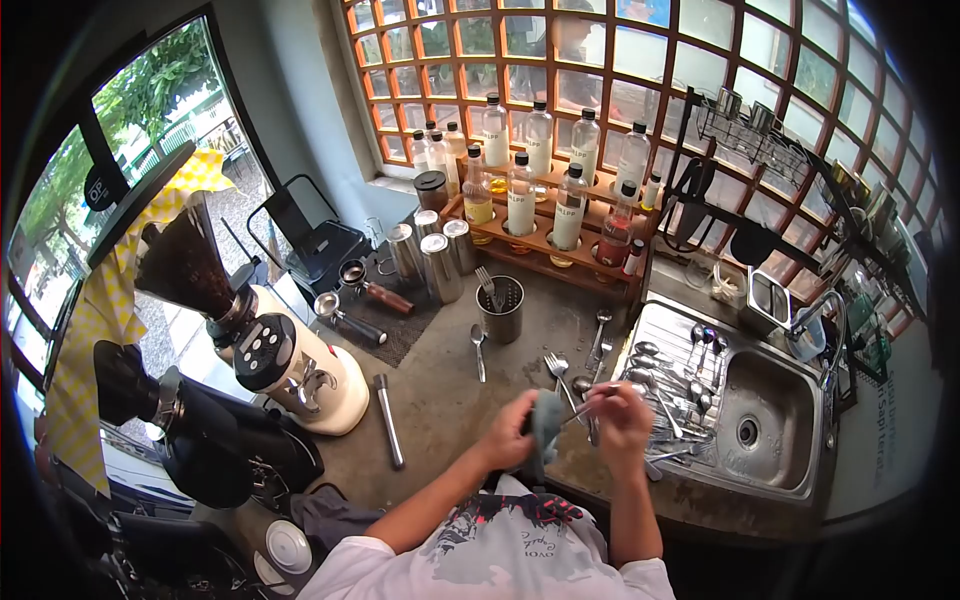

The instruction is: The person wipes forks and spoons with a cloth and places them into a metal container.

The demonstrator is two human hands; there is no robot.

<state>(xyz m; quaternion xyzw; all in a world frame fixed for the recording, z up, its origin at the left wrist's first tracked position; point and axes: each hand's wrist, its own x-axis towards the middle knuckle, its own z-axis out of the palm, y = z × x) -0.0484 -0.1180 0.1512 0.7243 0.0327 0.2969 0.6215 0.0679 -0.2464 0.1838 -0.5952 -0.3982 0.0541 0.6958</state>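
My left hand [508,432] is closed round a grey-green cloth [545,428] in front of my chest. To its right, my right hand [622,418] pinches a thin piece of metal cutlery [578,412]. One end of the cutlery reaches the cloth, so its kind is hidden. Just beyond my hands, a fork [557,366] lies on the counter among other cutlery. A perforated metal holder [499,318] stands farther back, with a fork [487,284] upright in it. In front of the holder lies a single spoon [479,352].
Many wet spoons cover the drainboard [640,340] beside the sink [790,450] on the right. A wooden rack [540,262] of syrup bottles stands at the back. To the left are a cream coffee grinder [300,370], a metal rod [388,420] and portafilters [350,322].
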